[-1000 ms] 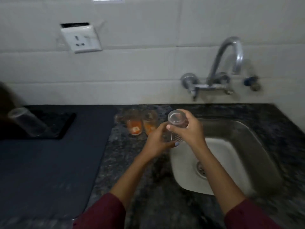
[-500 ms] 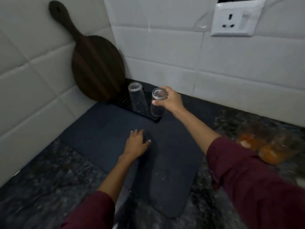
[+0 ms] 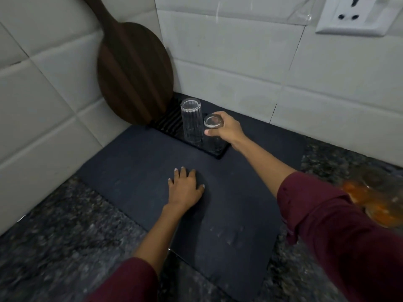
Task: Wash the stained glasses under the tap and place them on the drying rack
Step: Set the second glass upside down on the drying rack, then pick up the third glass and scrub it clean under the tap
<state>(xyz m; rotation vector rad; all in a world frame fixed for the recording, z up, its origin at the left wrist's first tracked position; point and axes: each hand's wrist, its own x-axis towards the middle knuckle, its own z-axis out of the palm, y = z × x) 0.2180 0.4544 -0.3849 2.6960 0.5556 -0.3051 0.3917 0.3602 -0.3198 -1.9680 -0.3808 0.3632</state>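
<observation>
A small black ribbed drying rack sits in the counter's back corner. One clear ribbed glass stands upside down on it. Right beside that glass, my right hand grips a second clear glass, also upside down, its rim resting on or just above the rack's near right end. My left hand lies flat with fingers spread on the dark mat, holding nothing. Two orange-stained glasses stand blurred at the right edge, on the granite counter.
A dark wooden paddle board leans against the tiled wall behind the rack. A white wall socket is at the upper right. Speckled granite counter surrounds the mat. The sink and tap are out of view.
The view swung from the sink to the left corner. My right hand carried the clear glass to the rack and lowered it beside the standing glass; my left hand let go and rests on the mat.
</observation>
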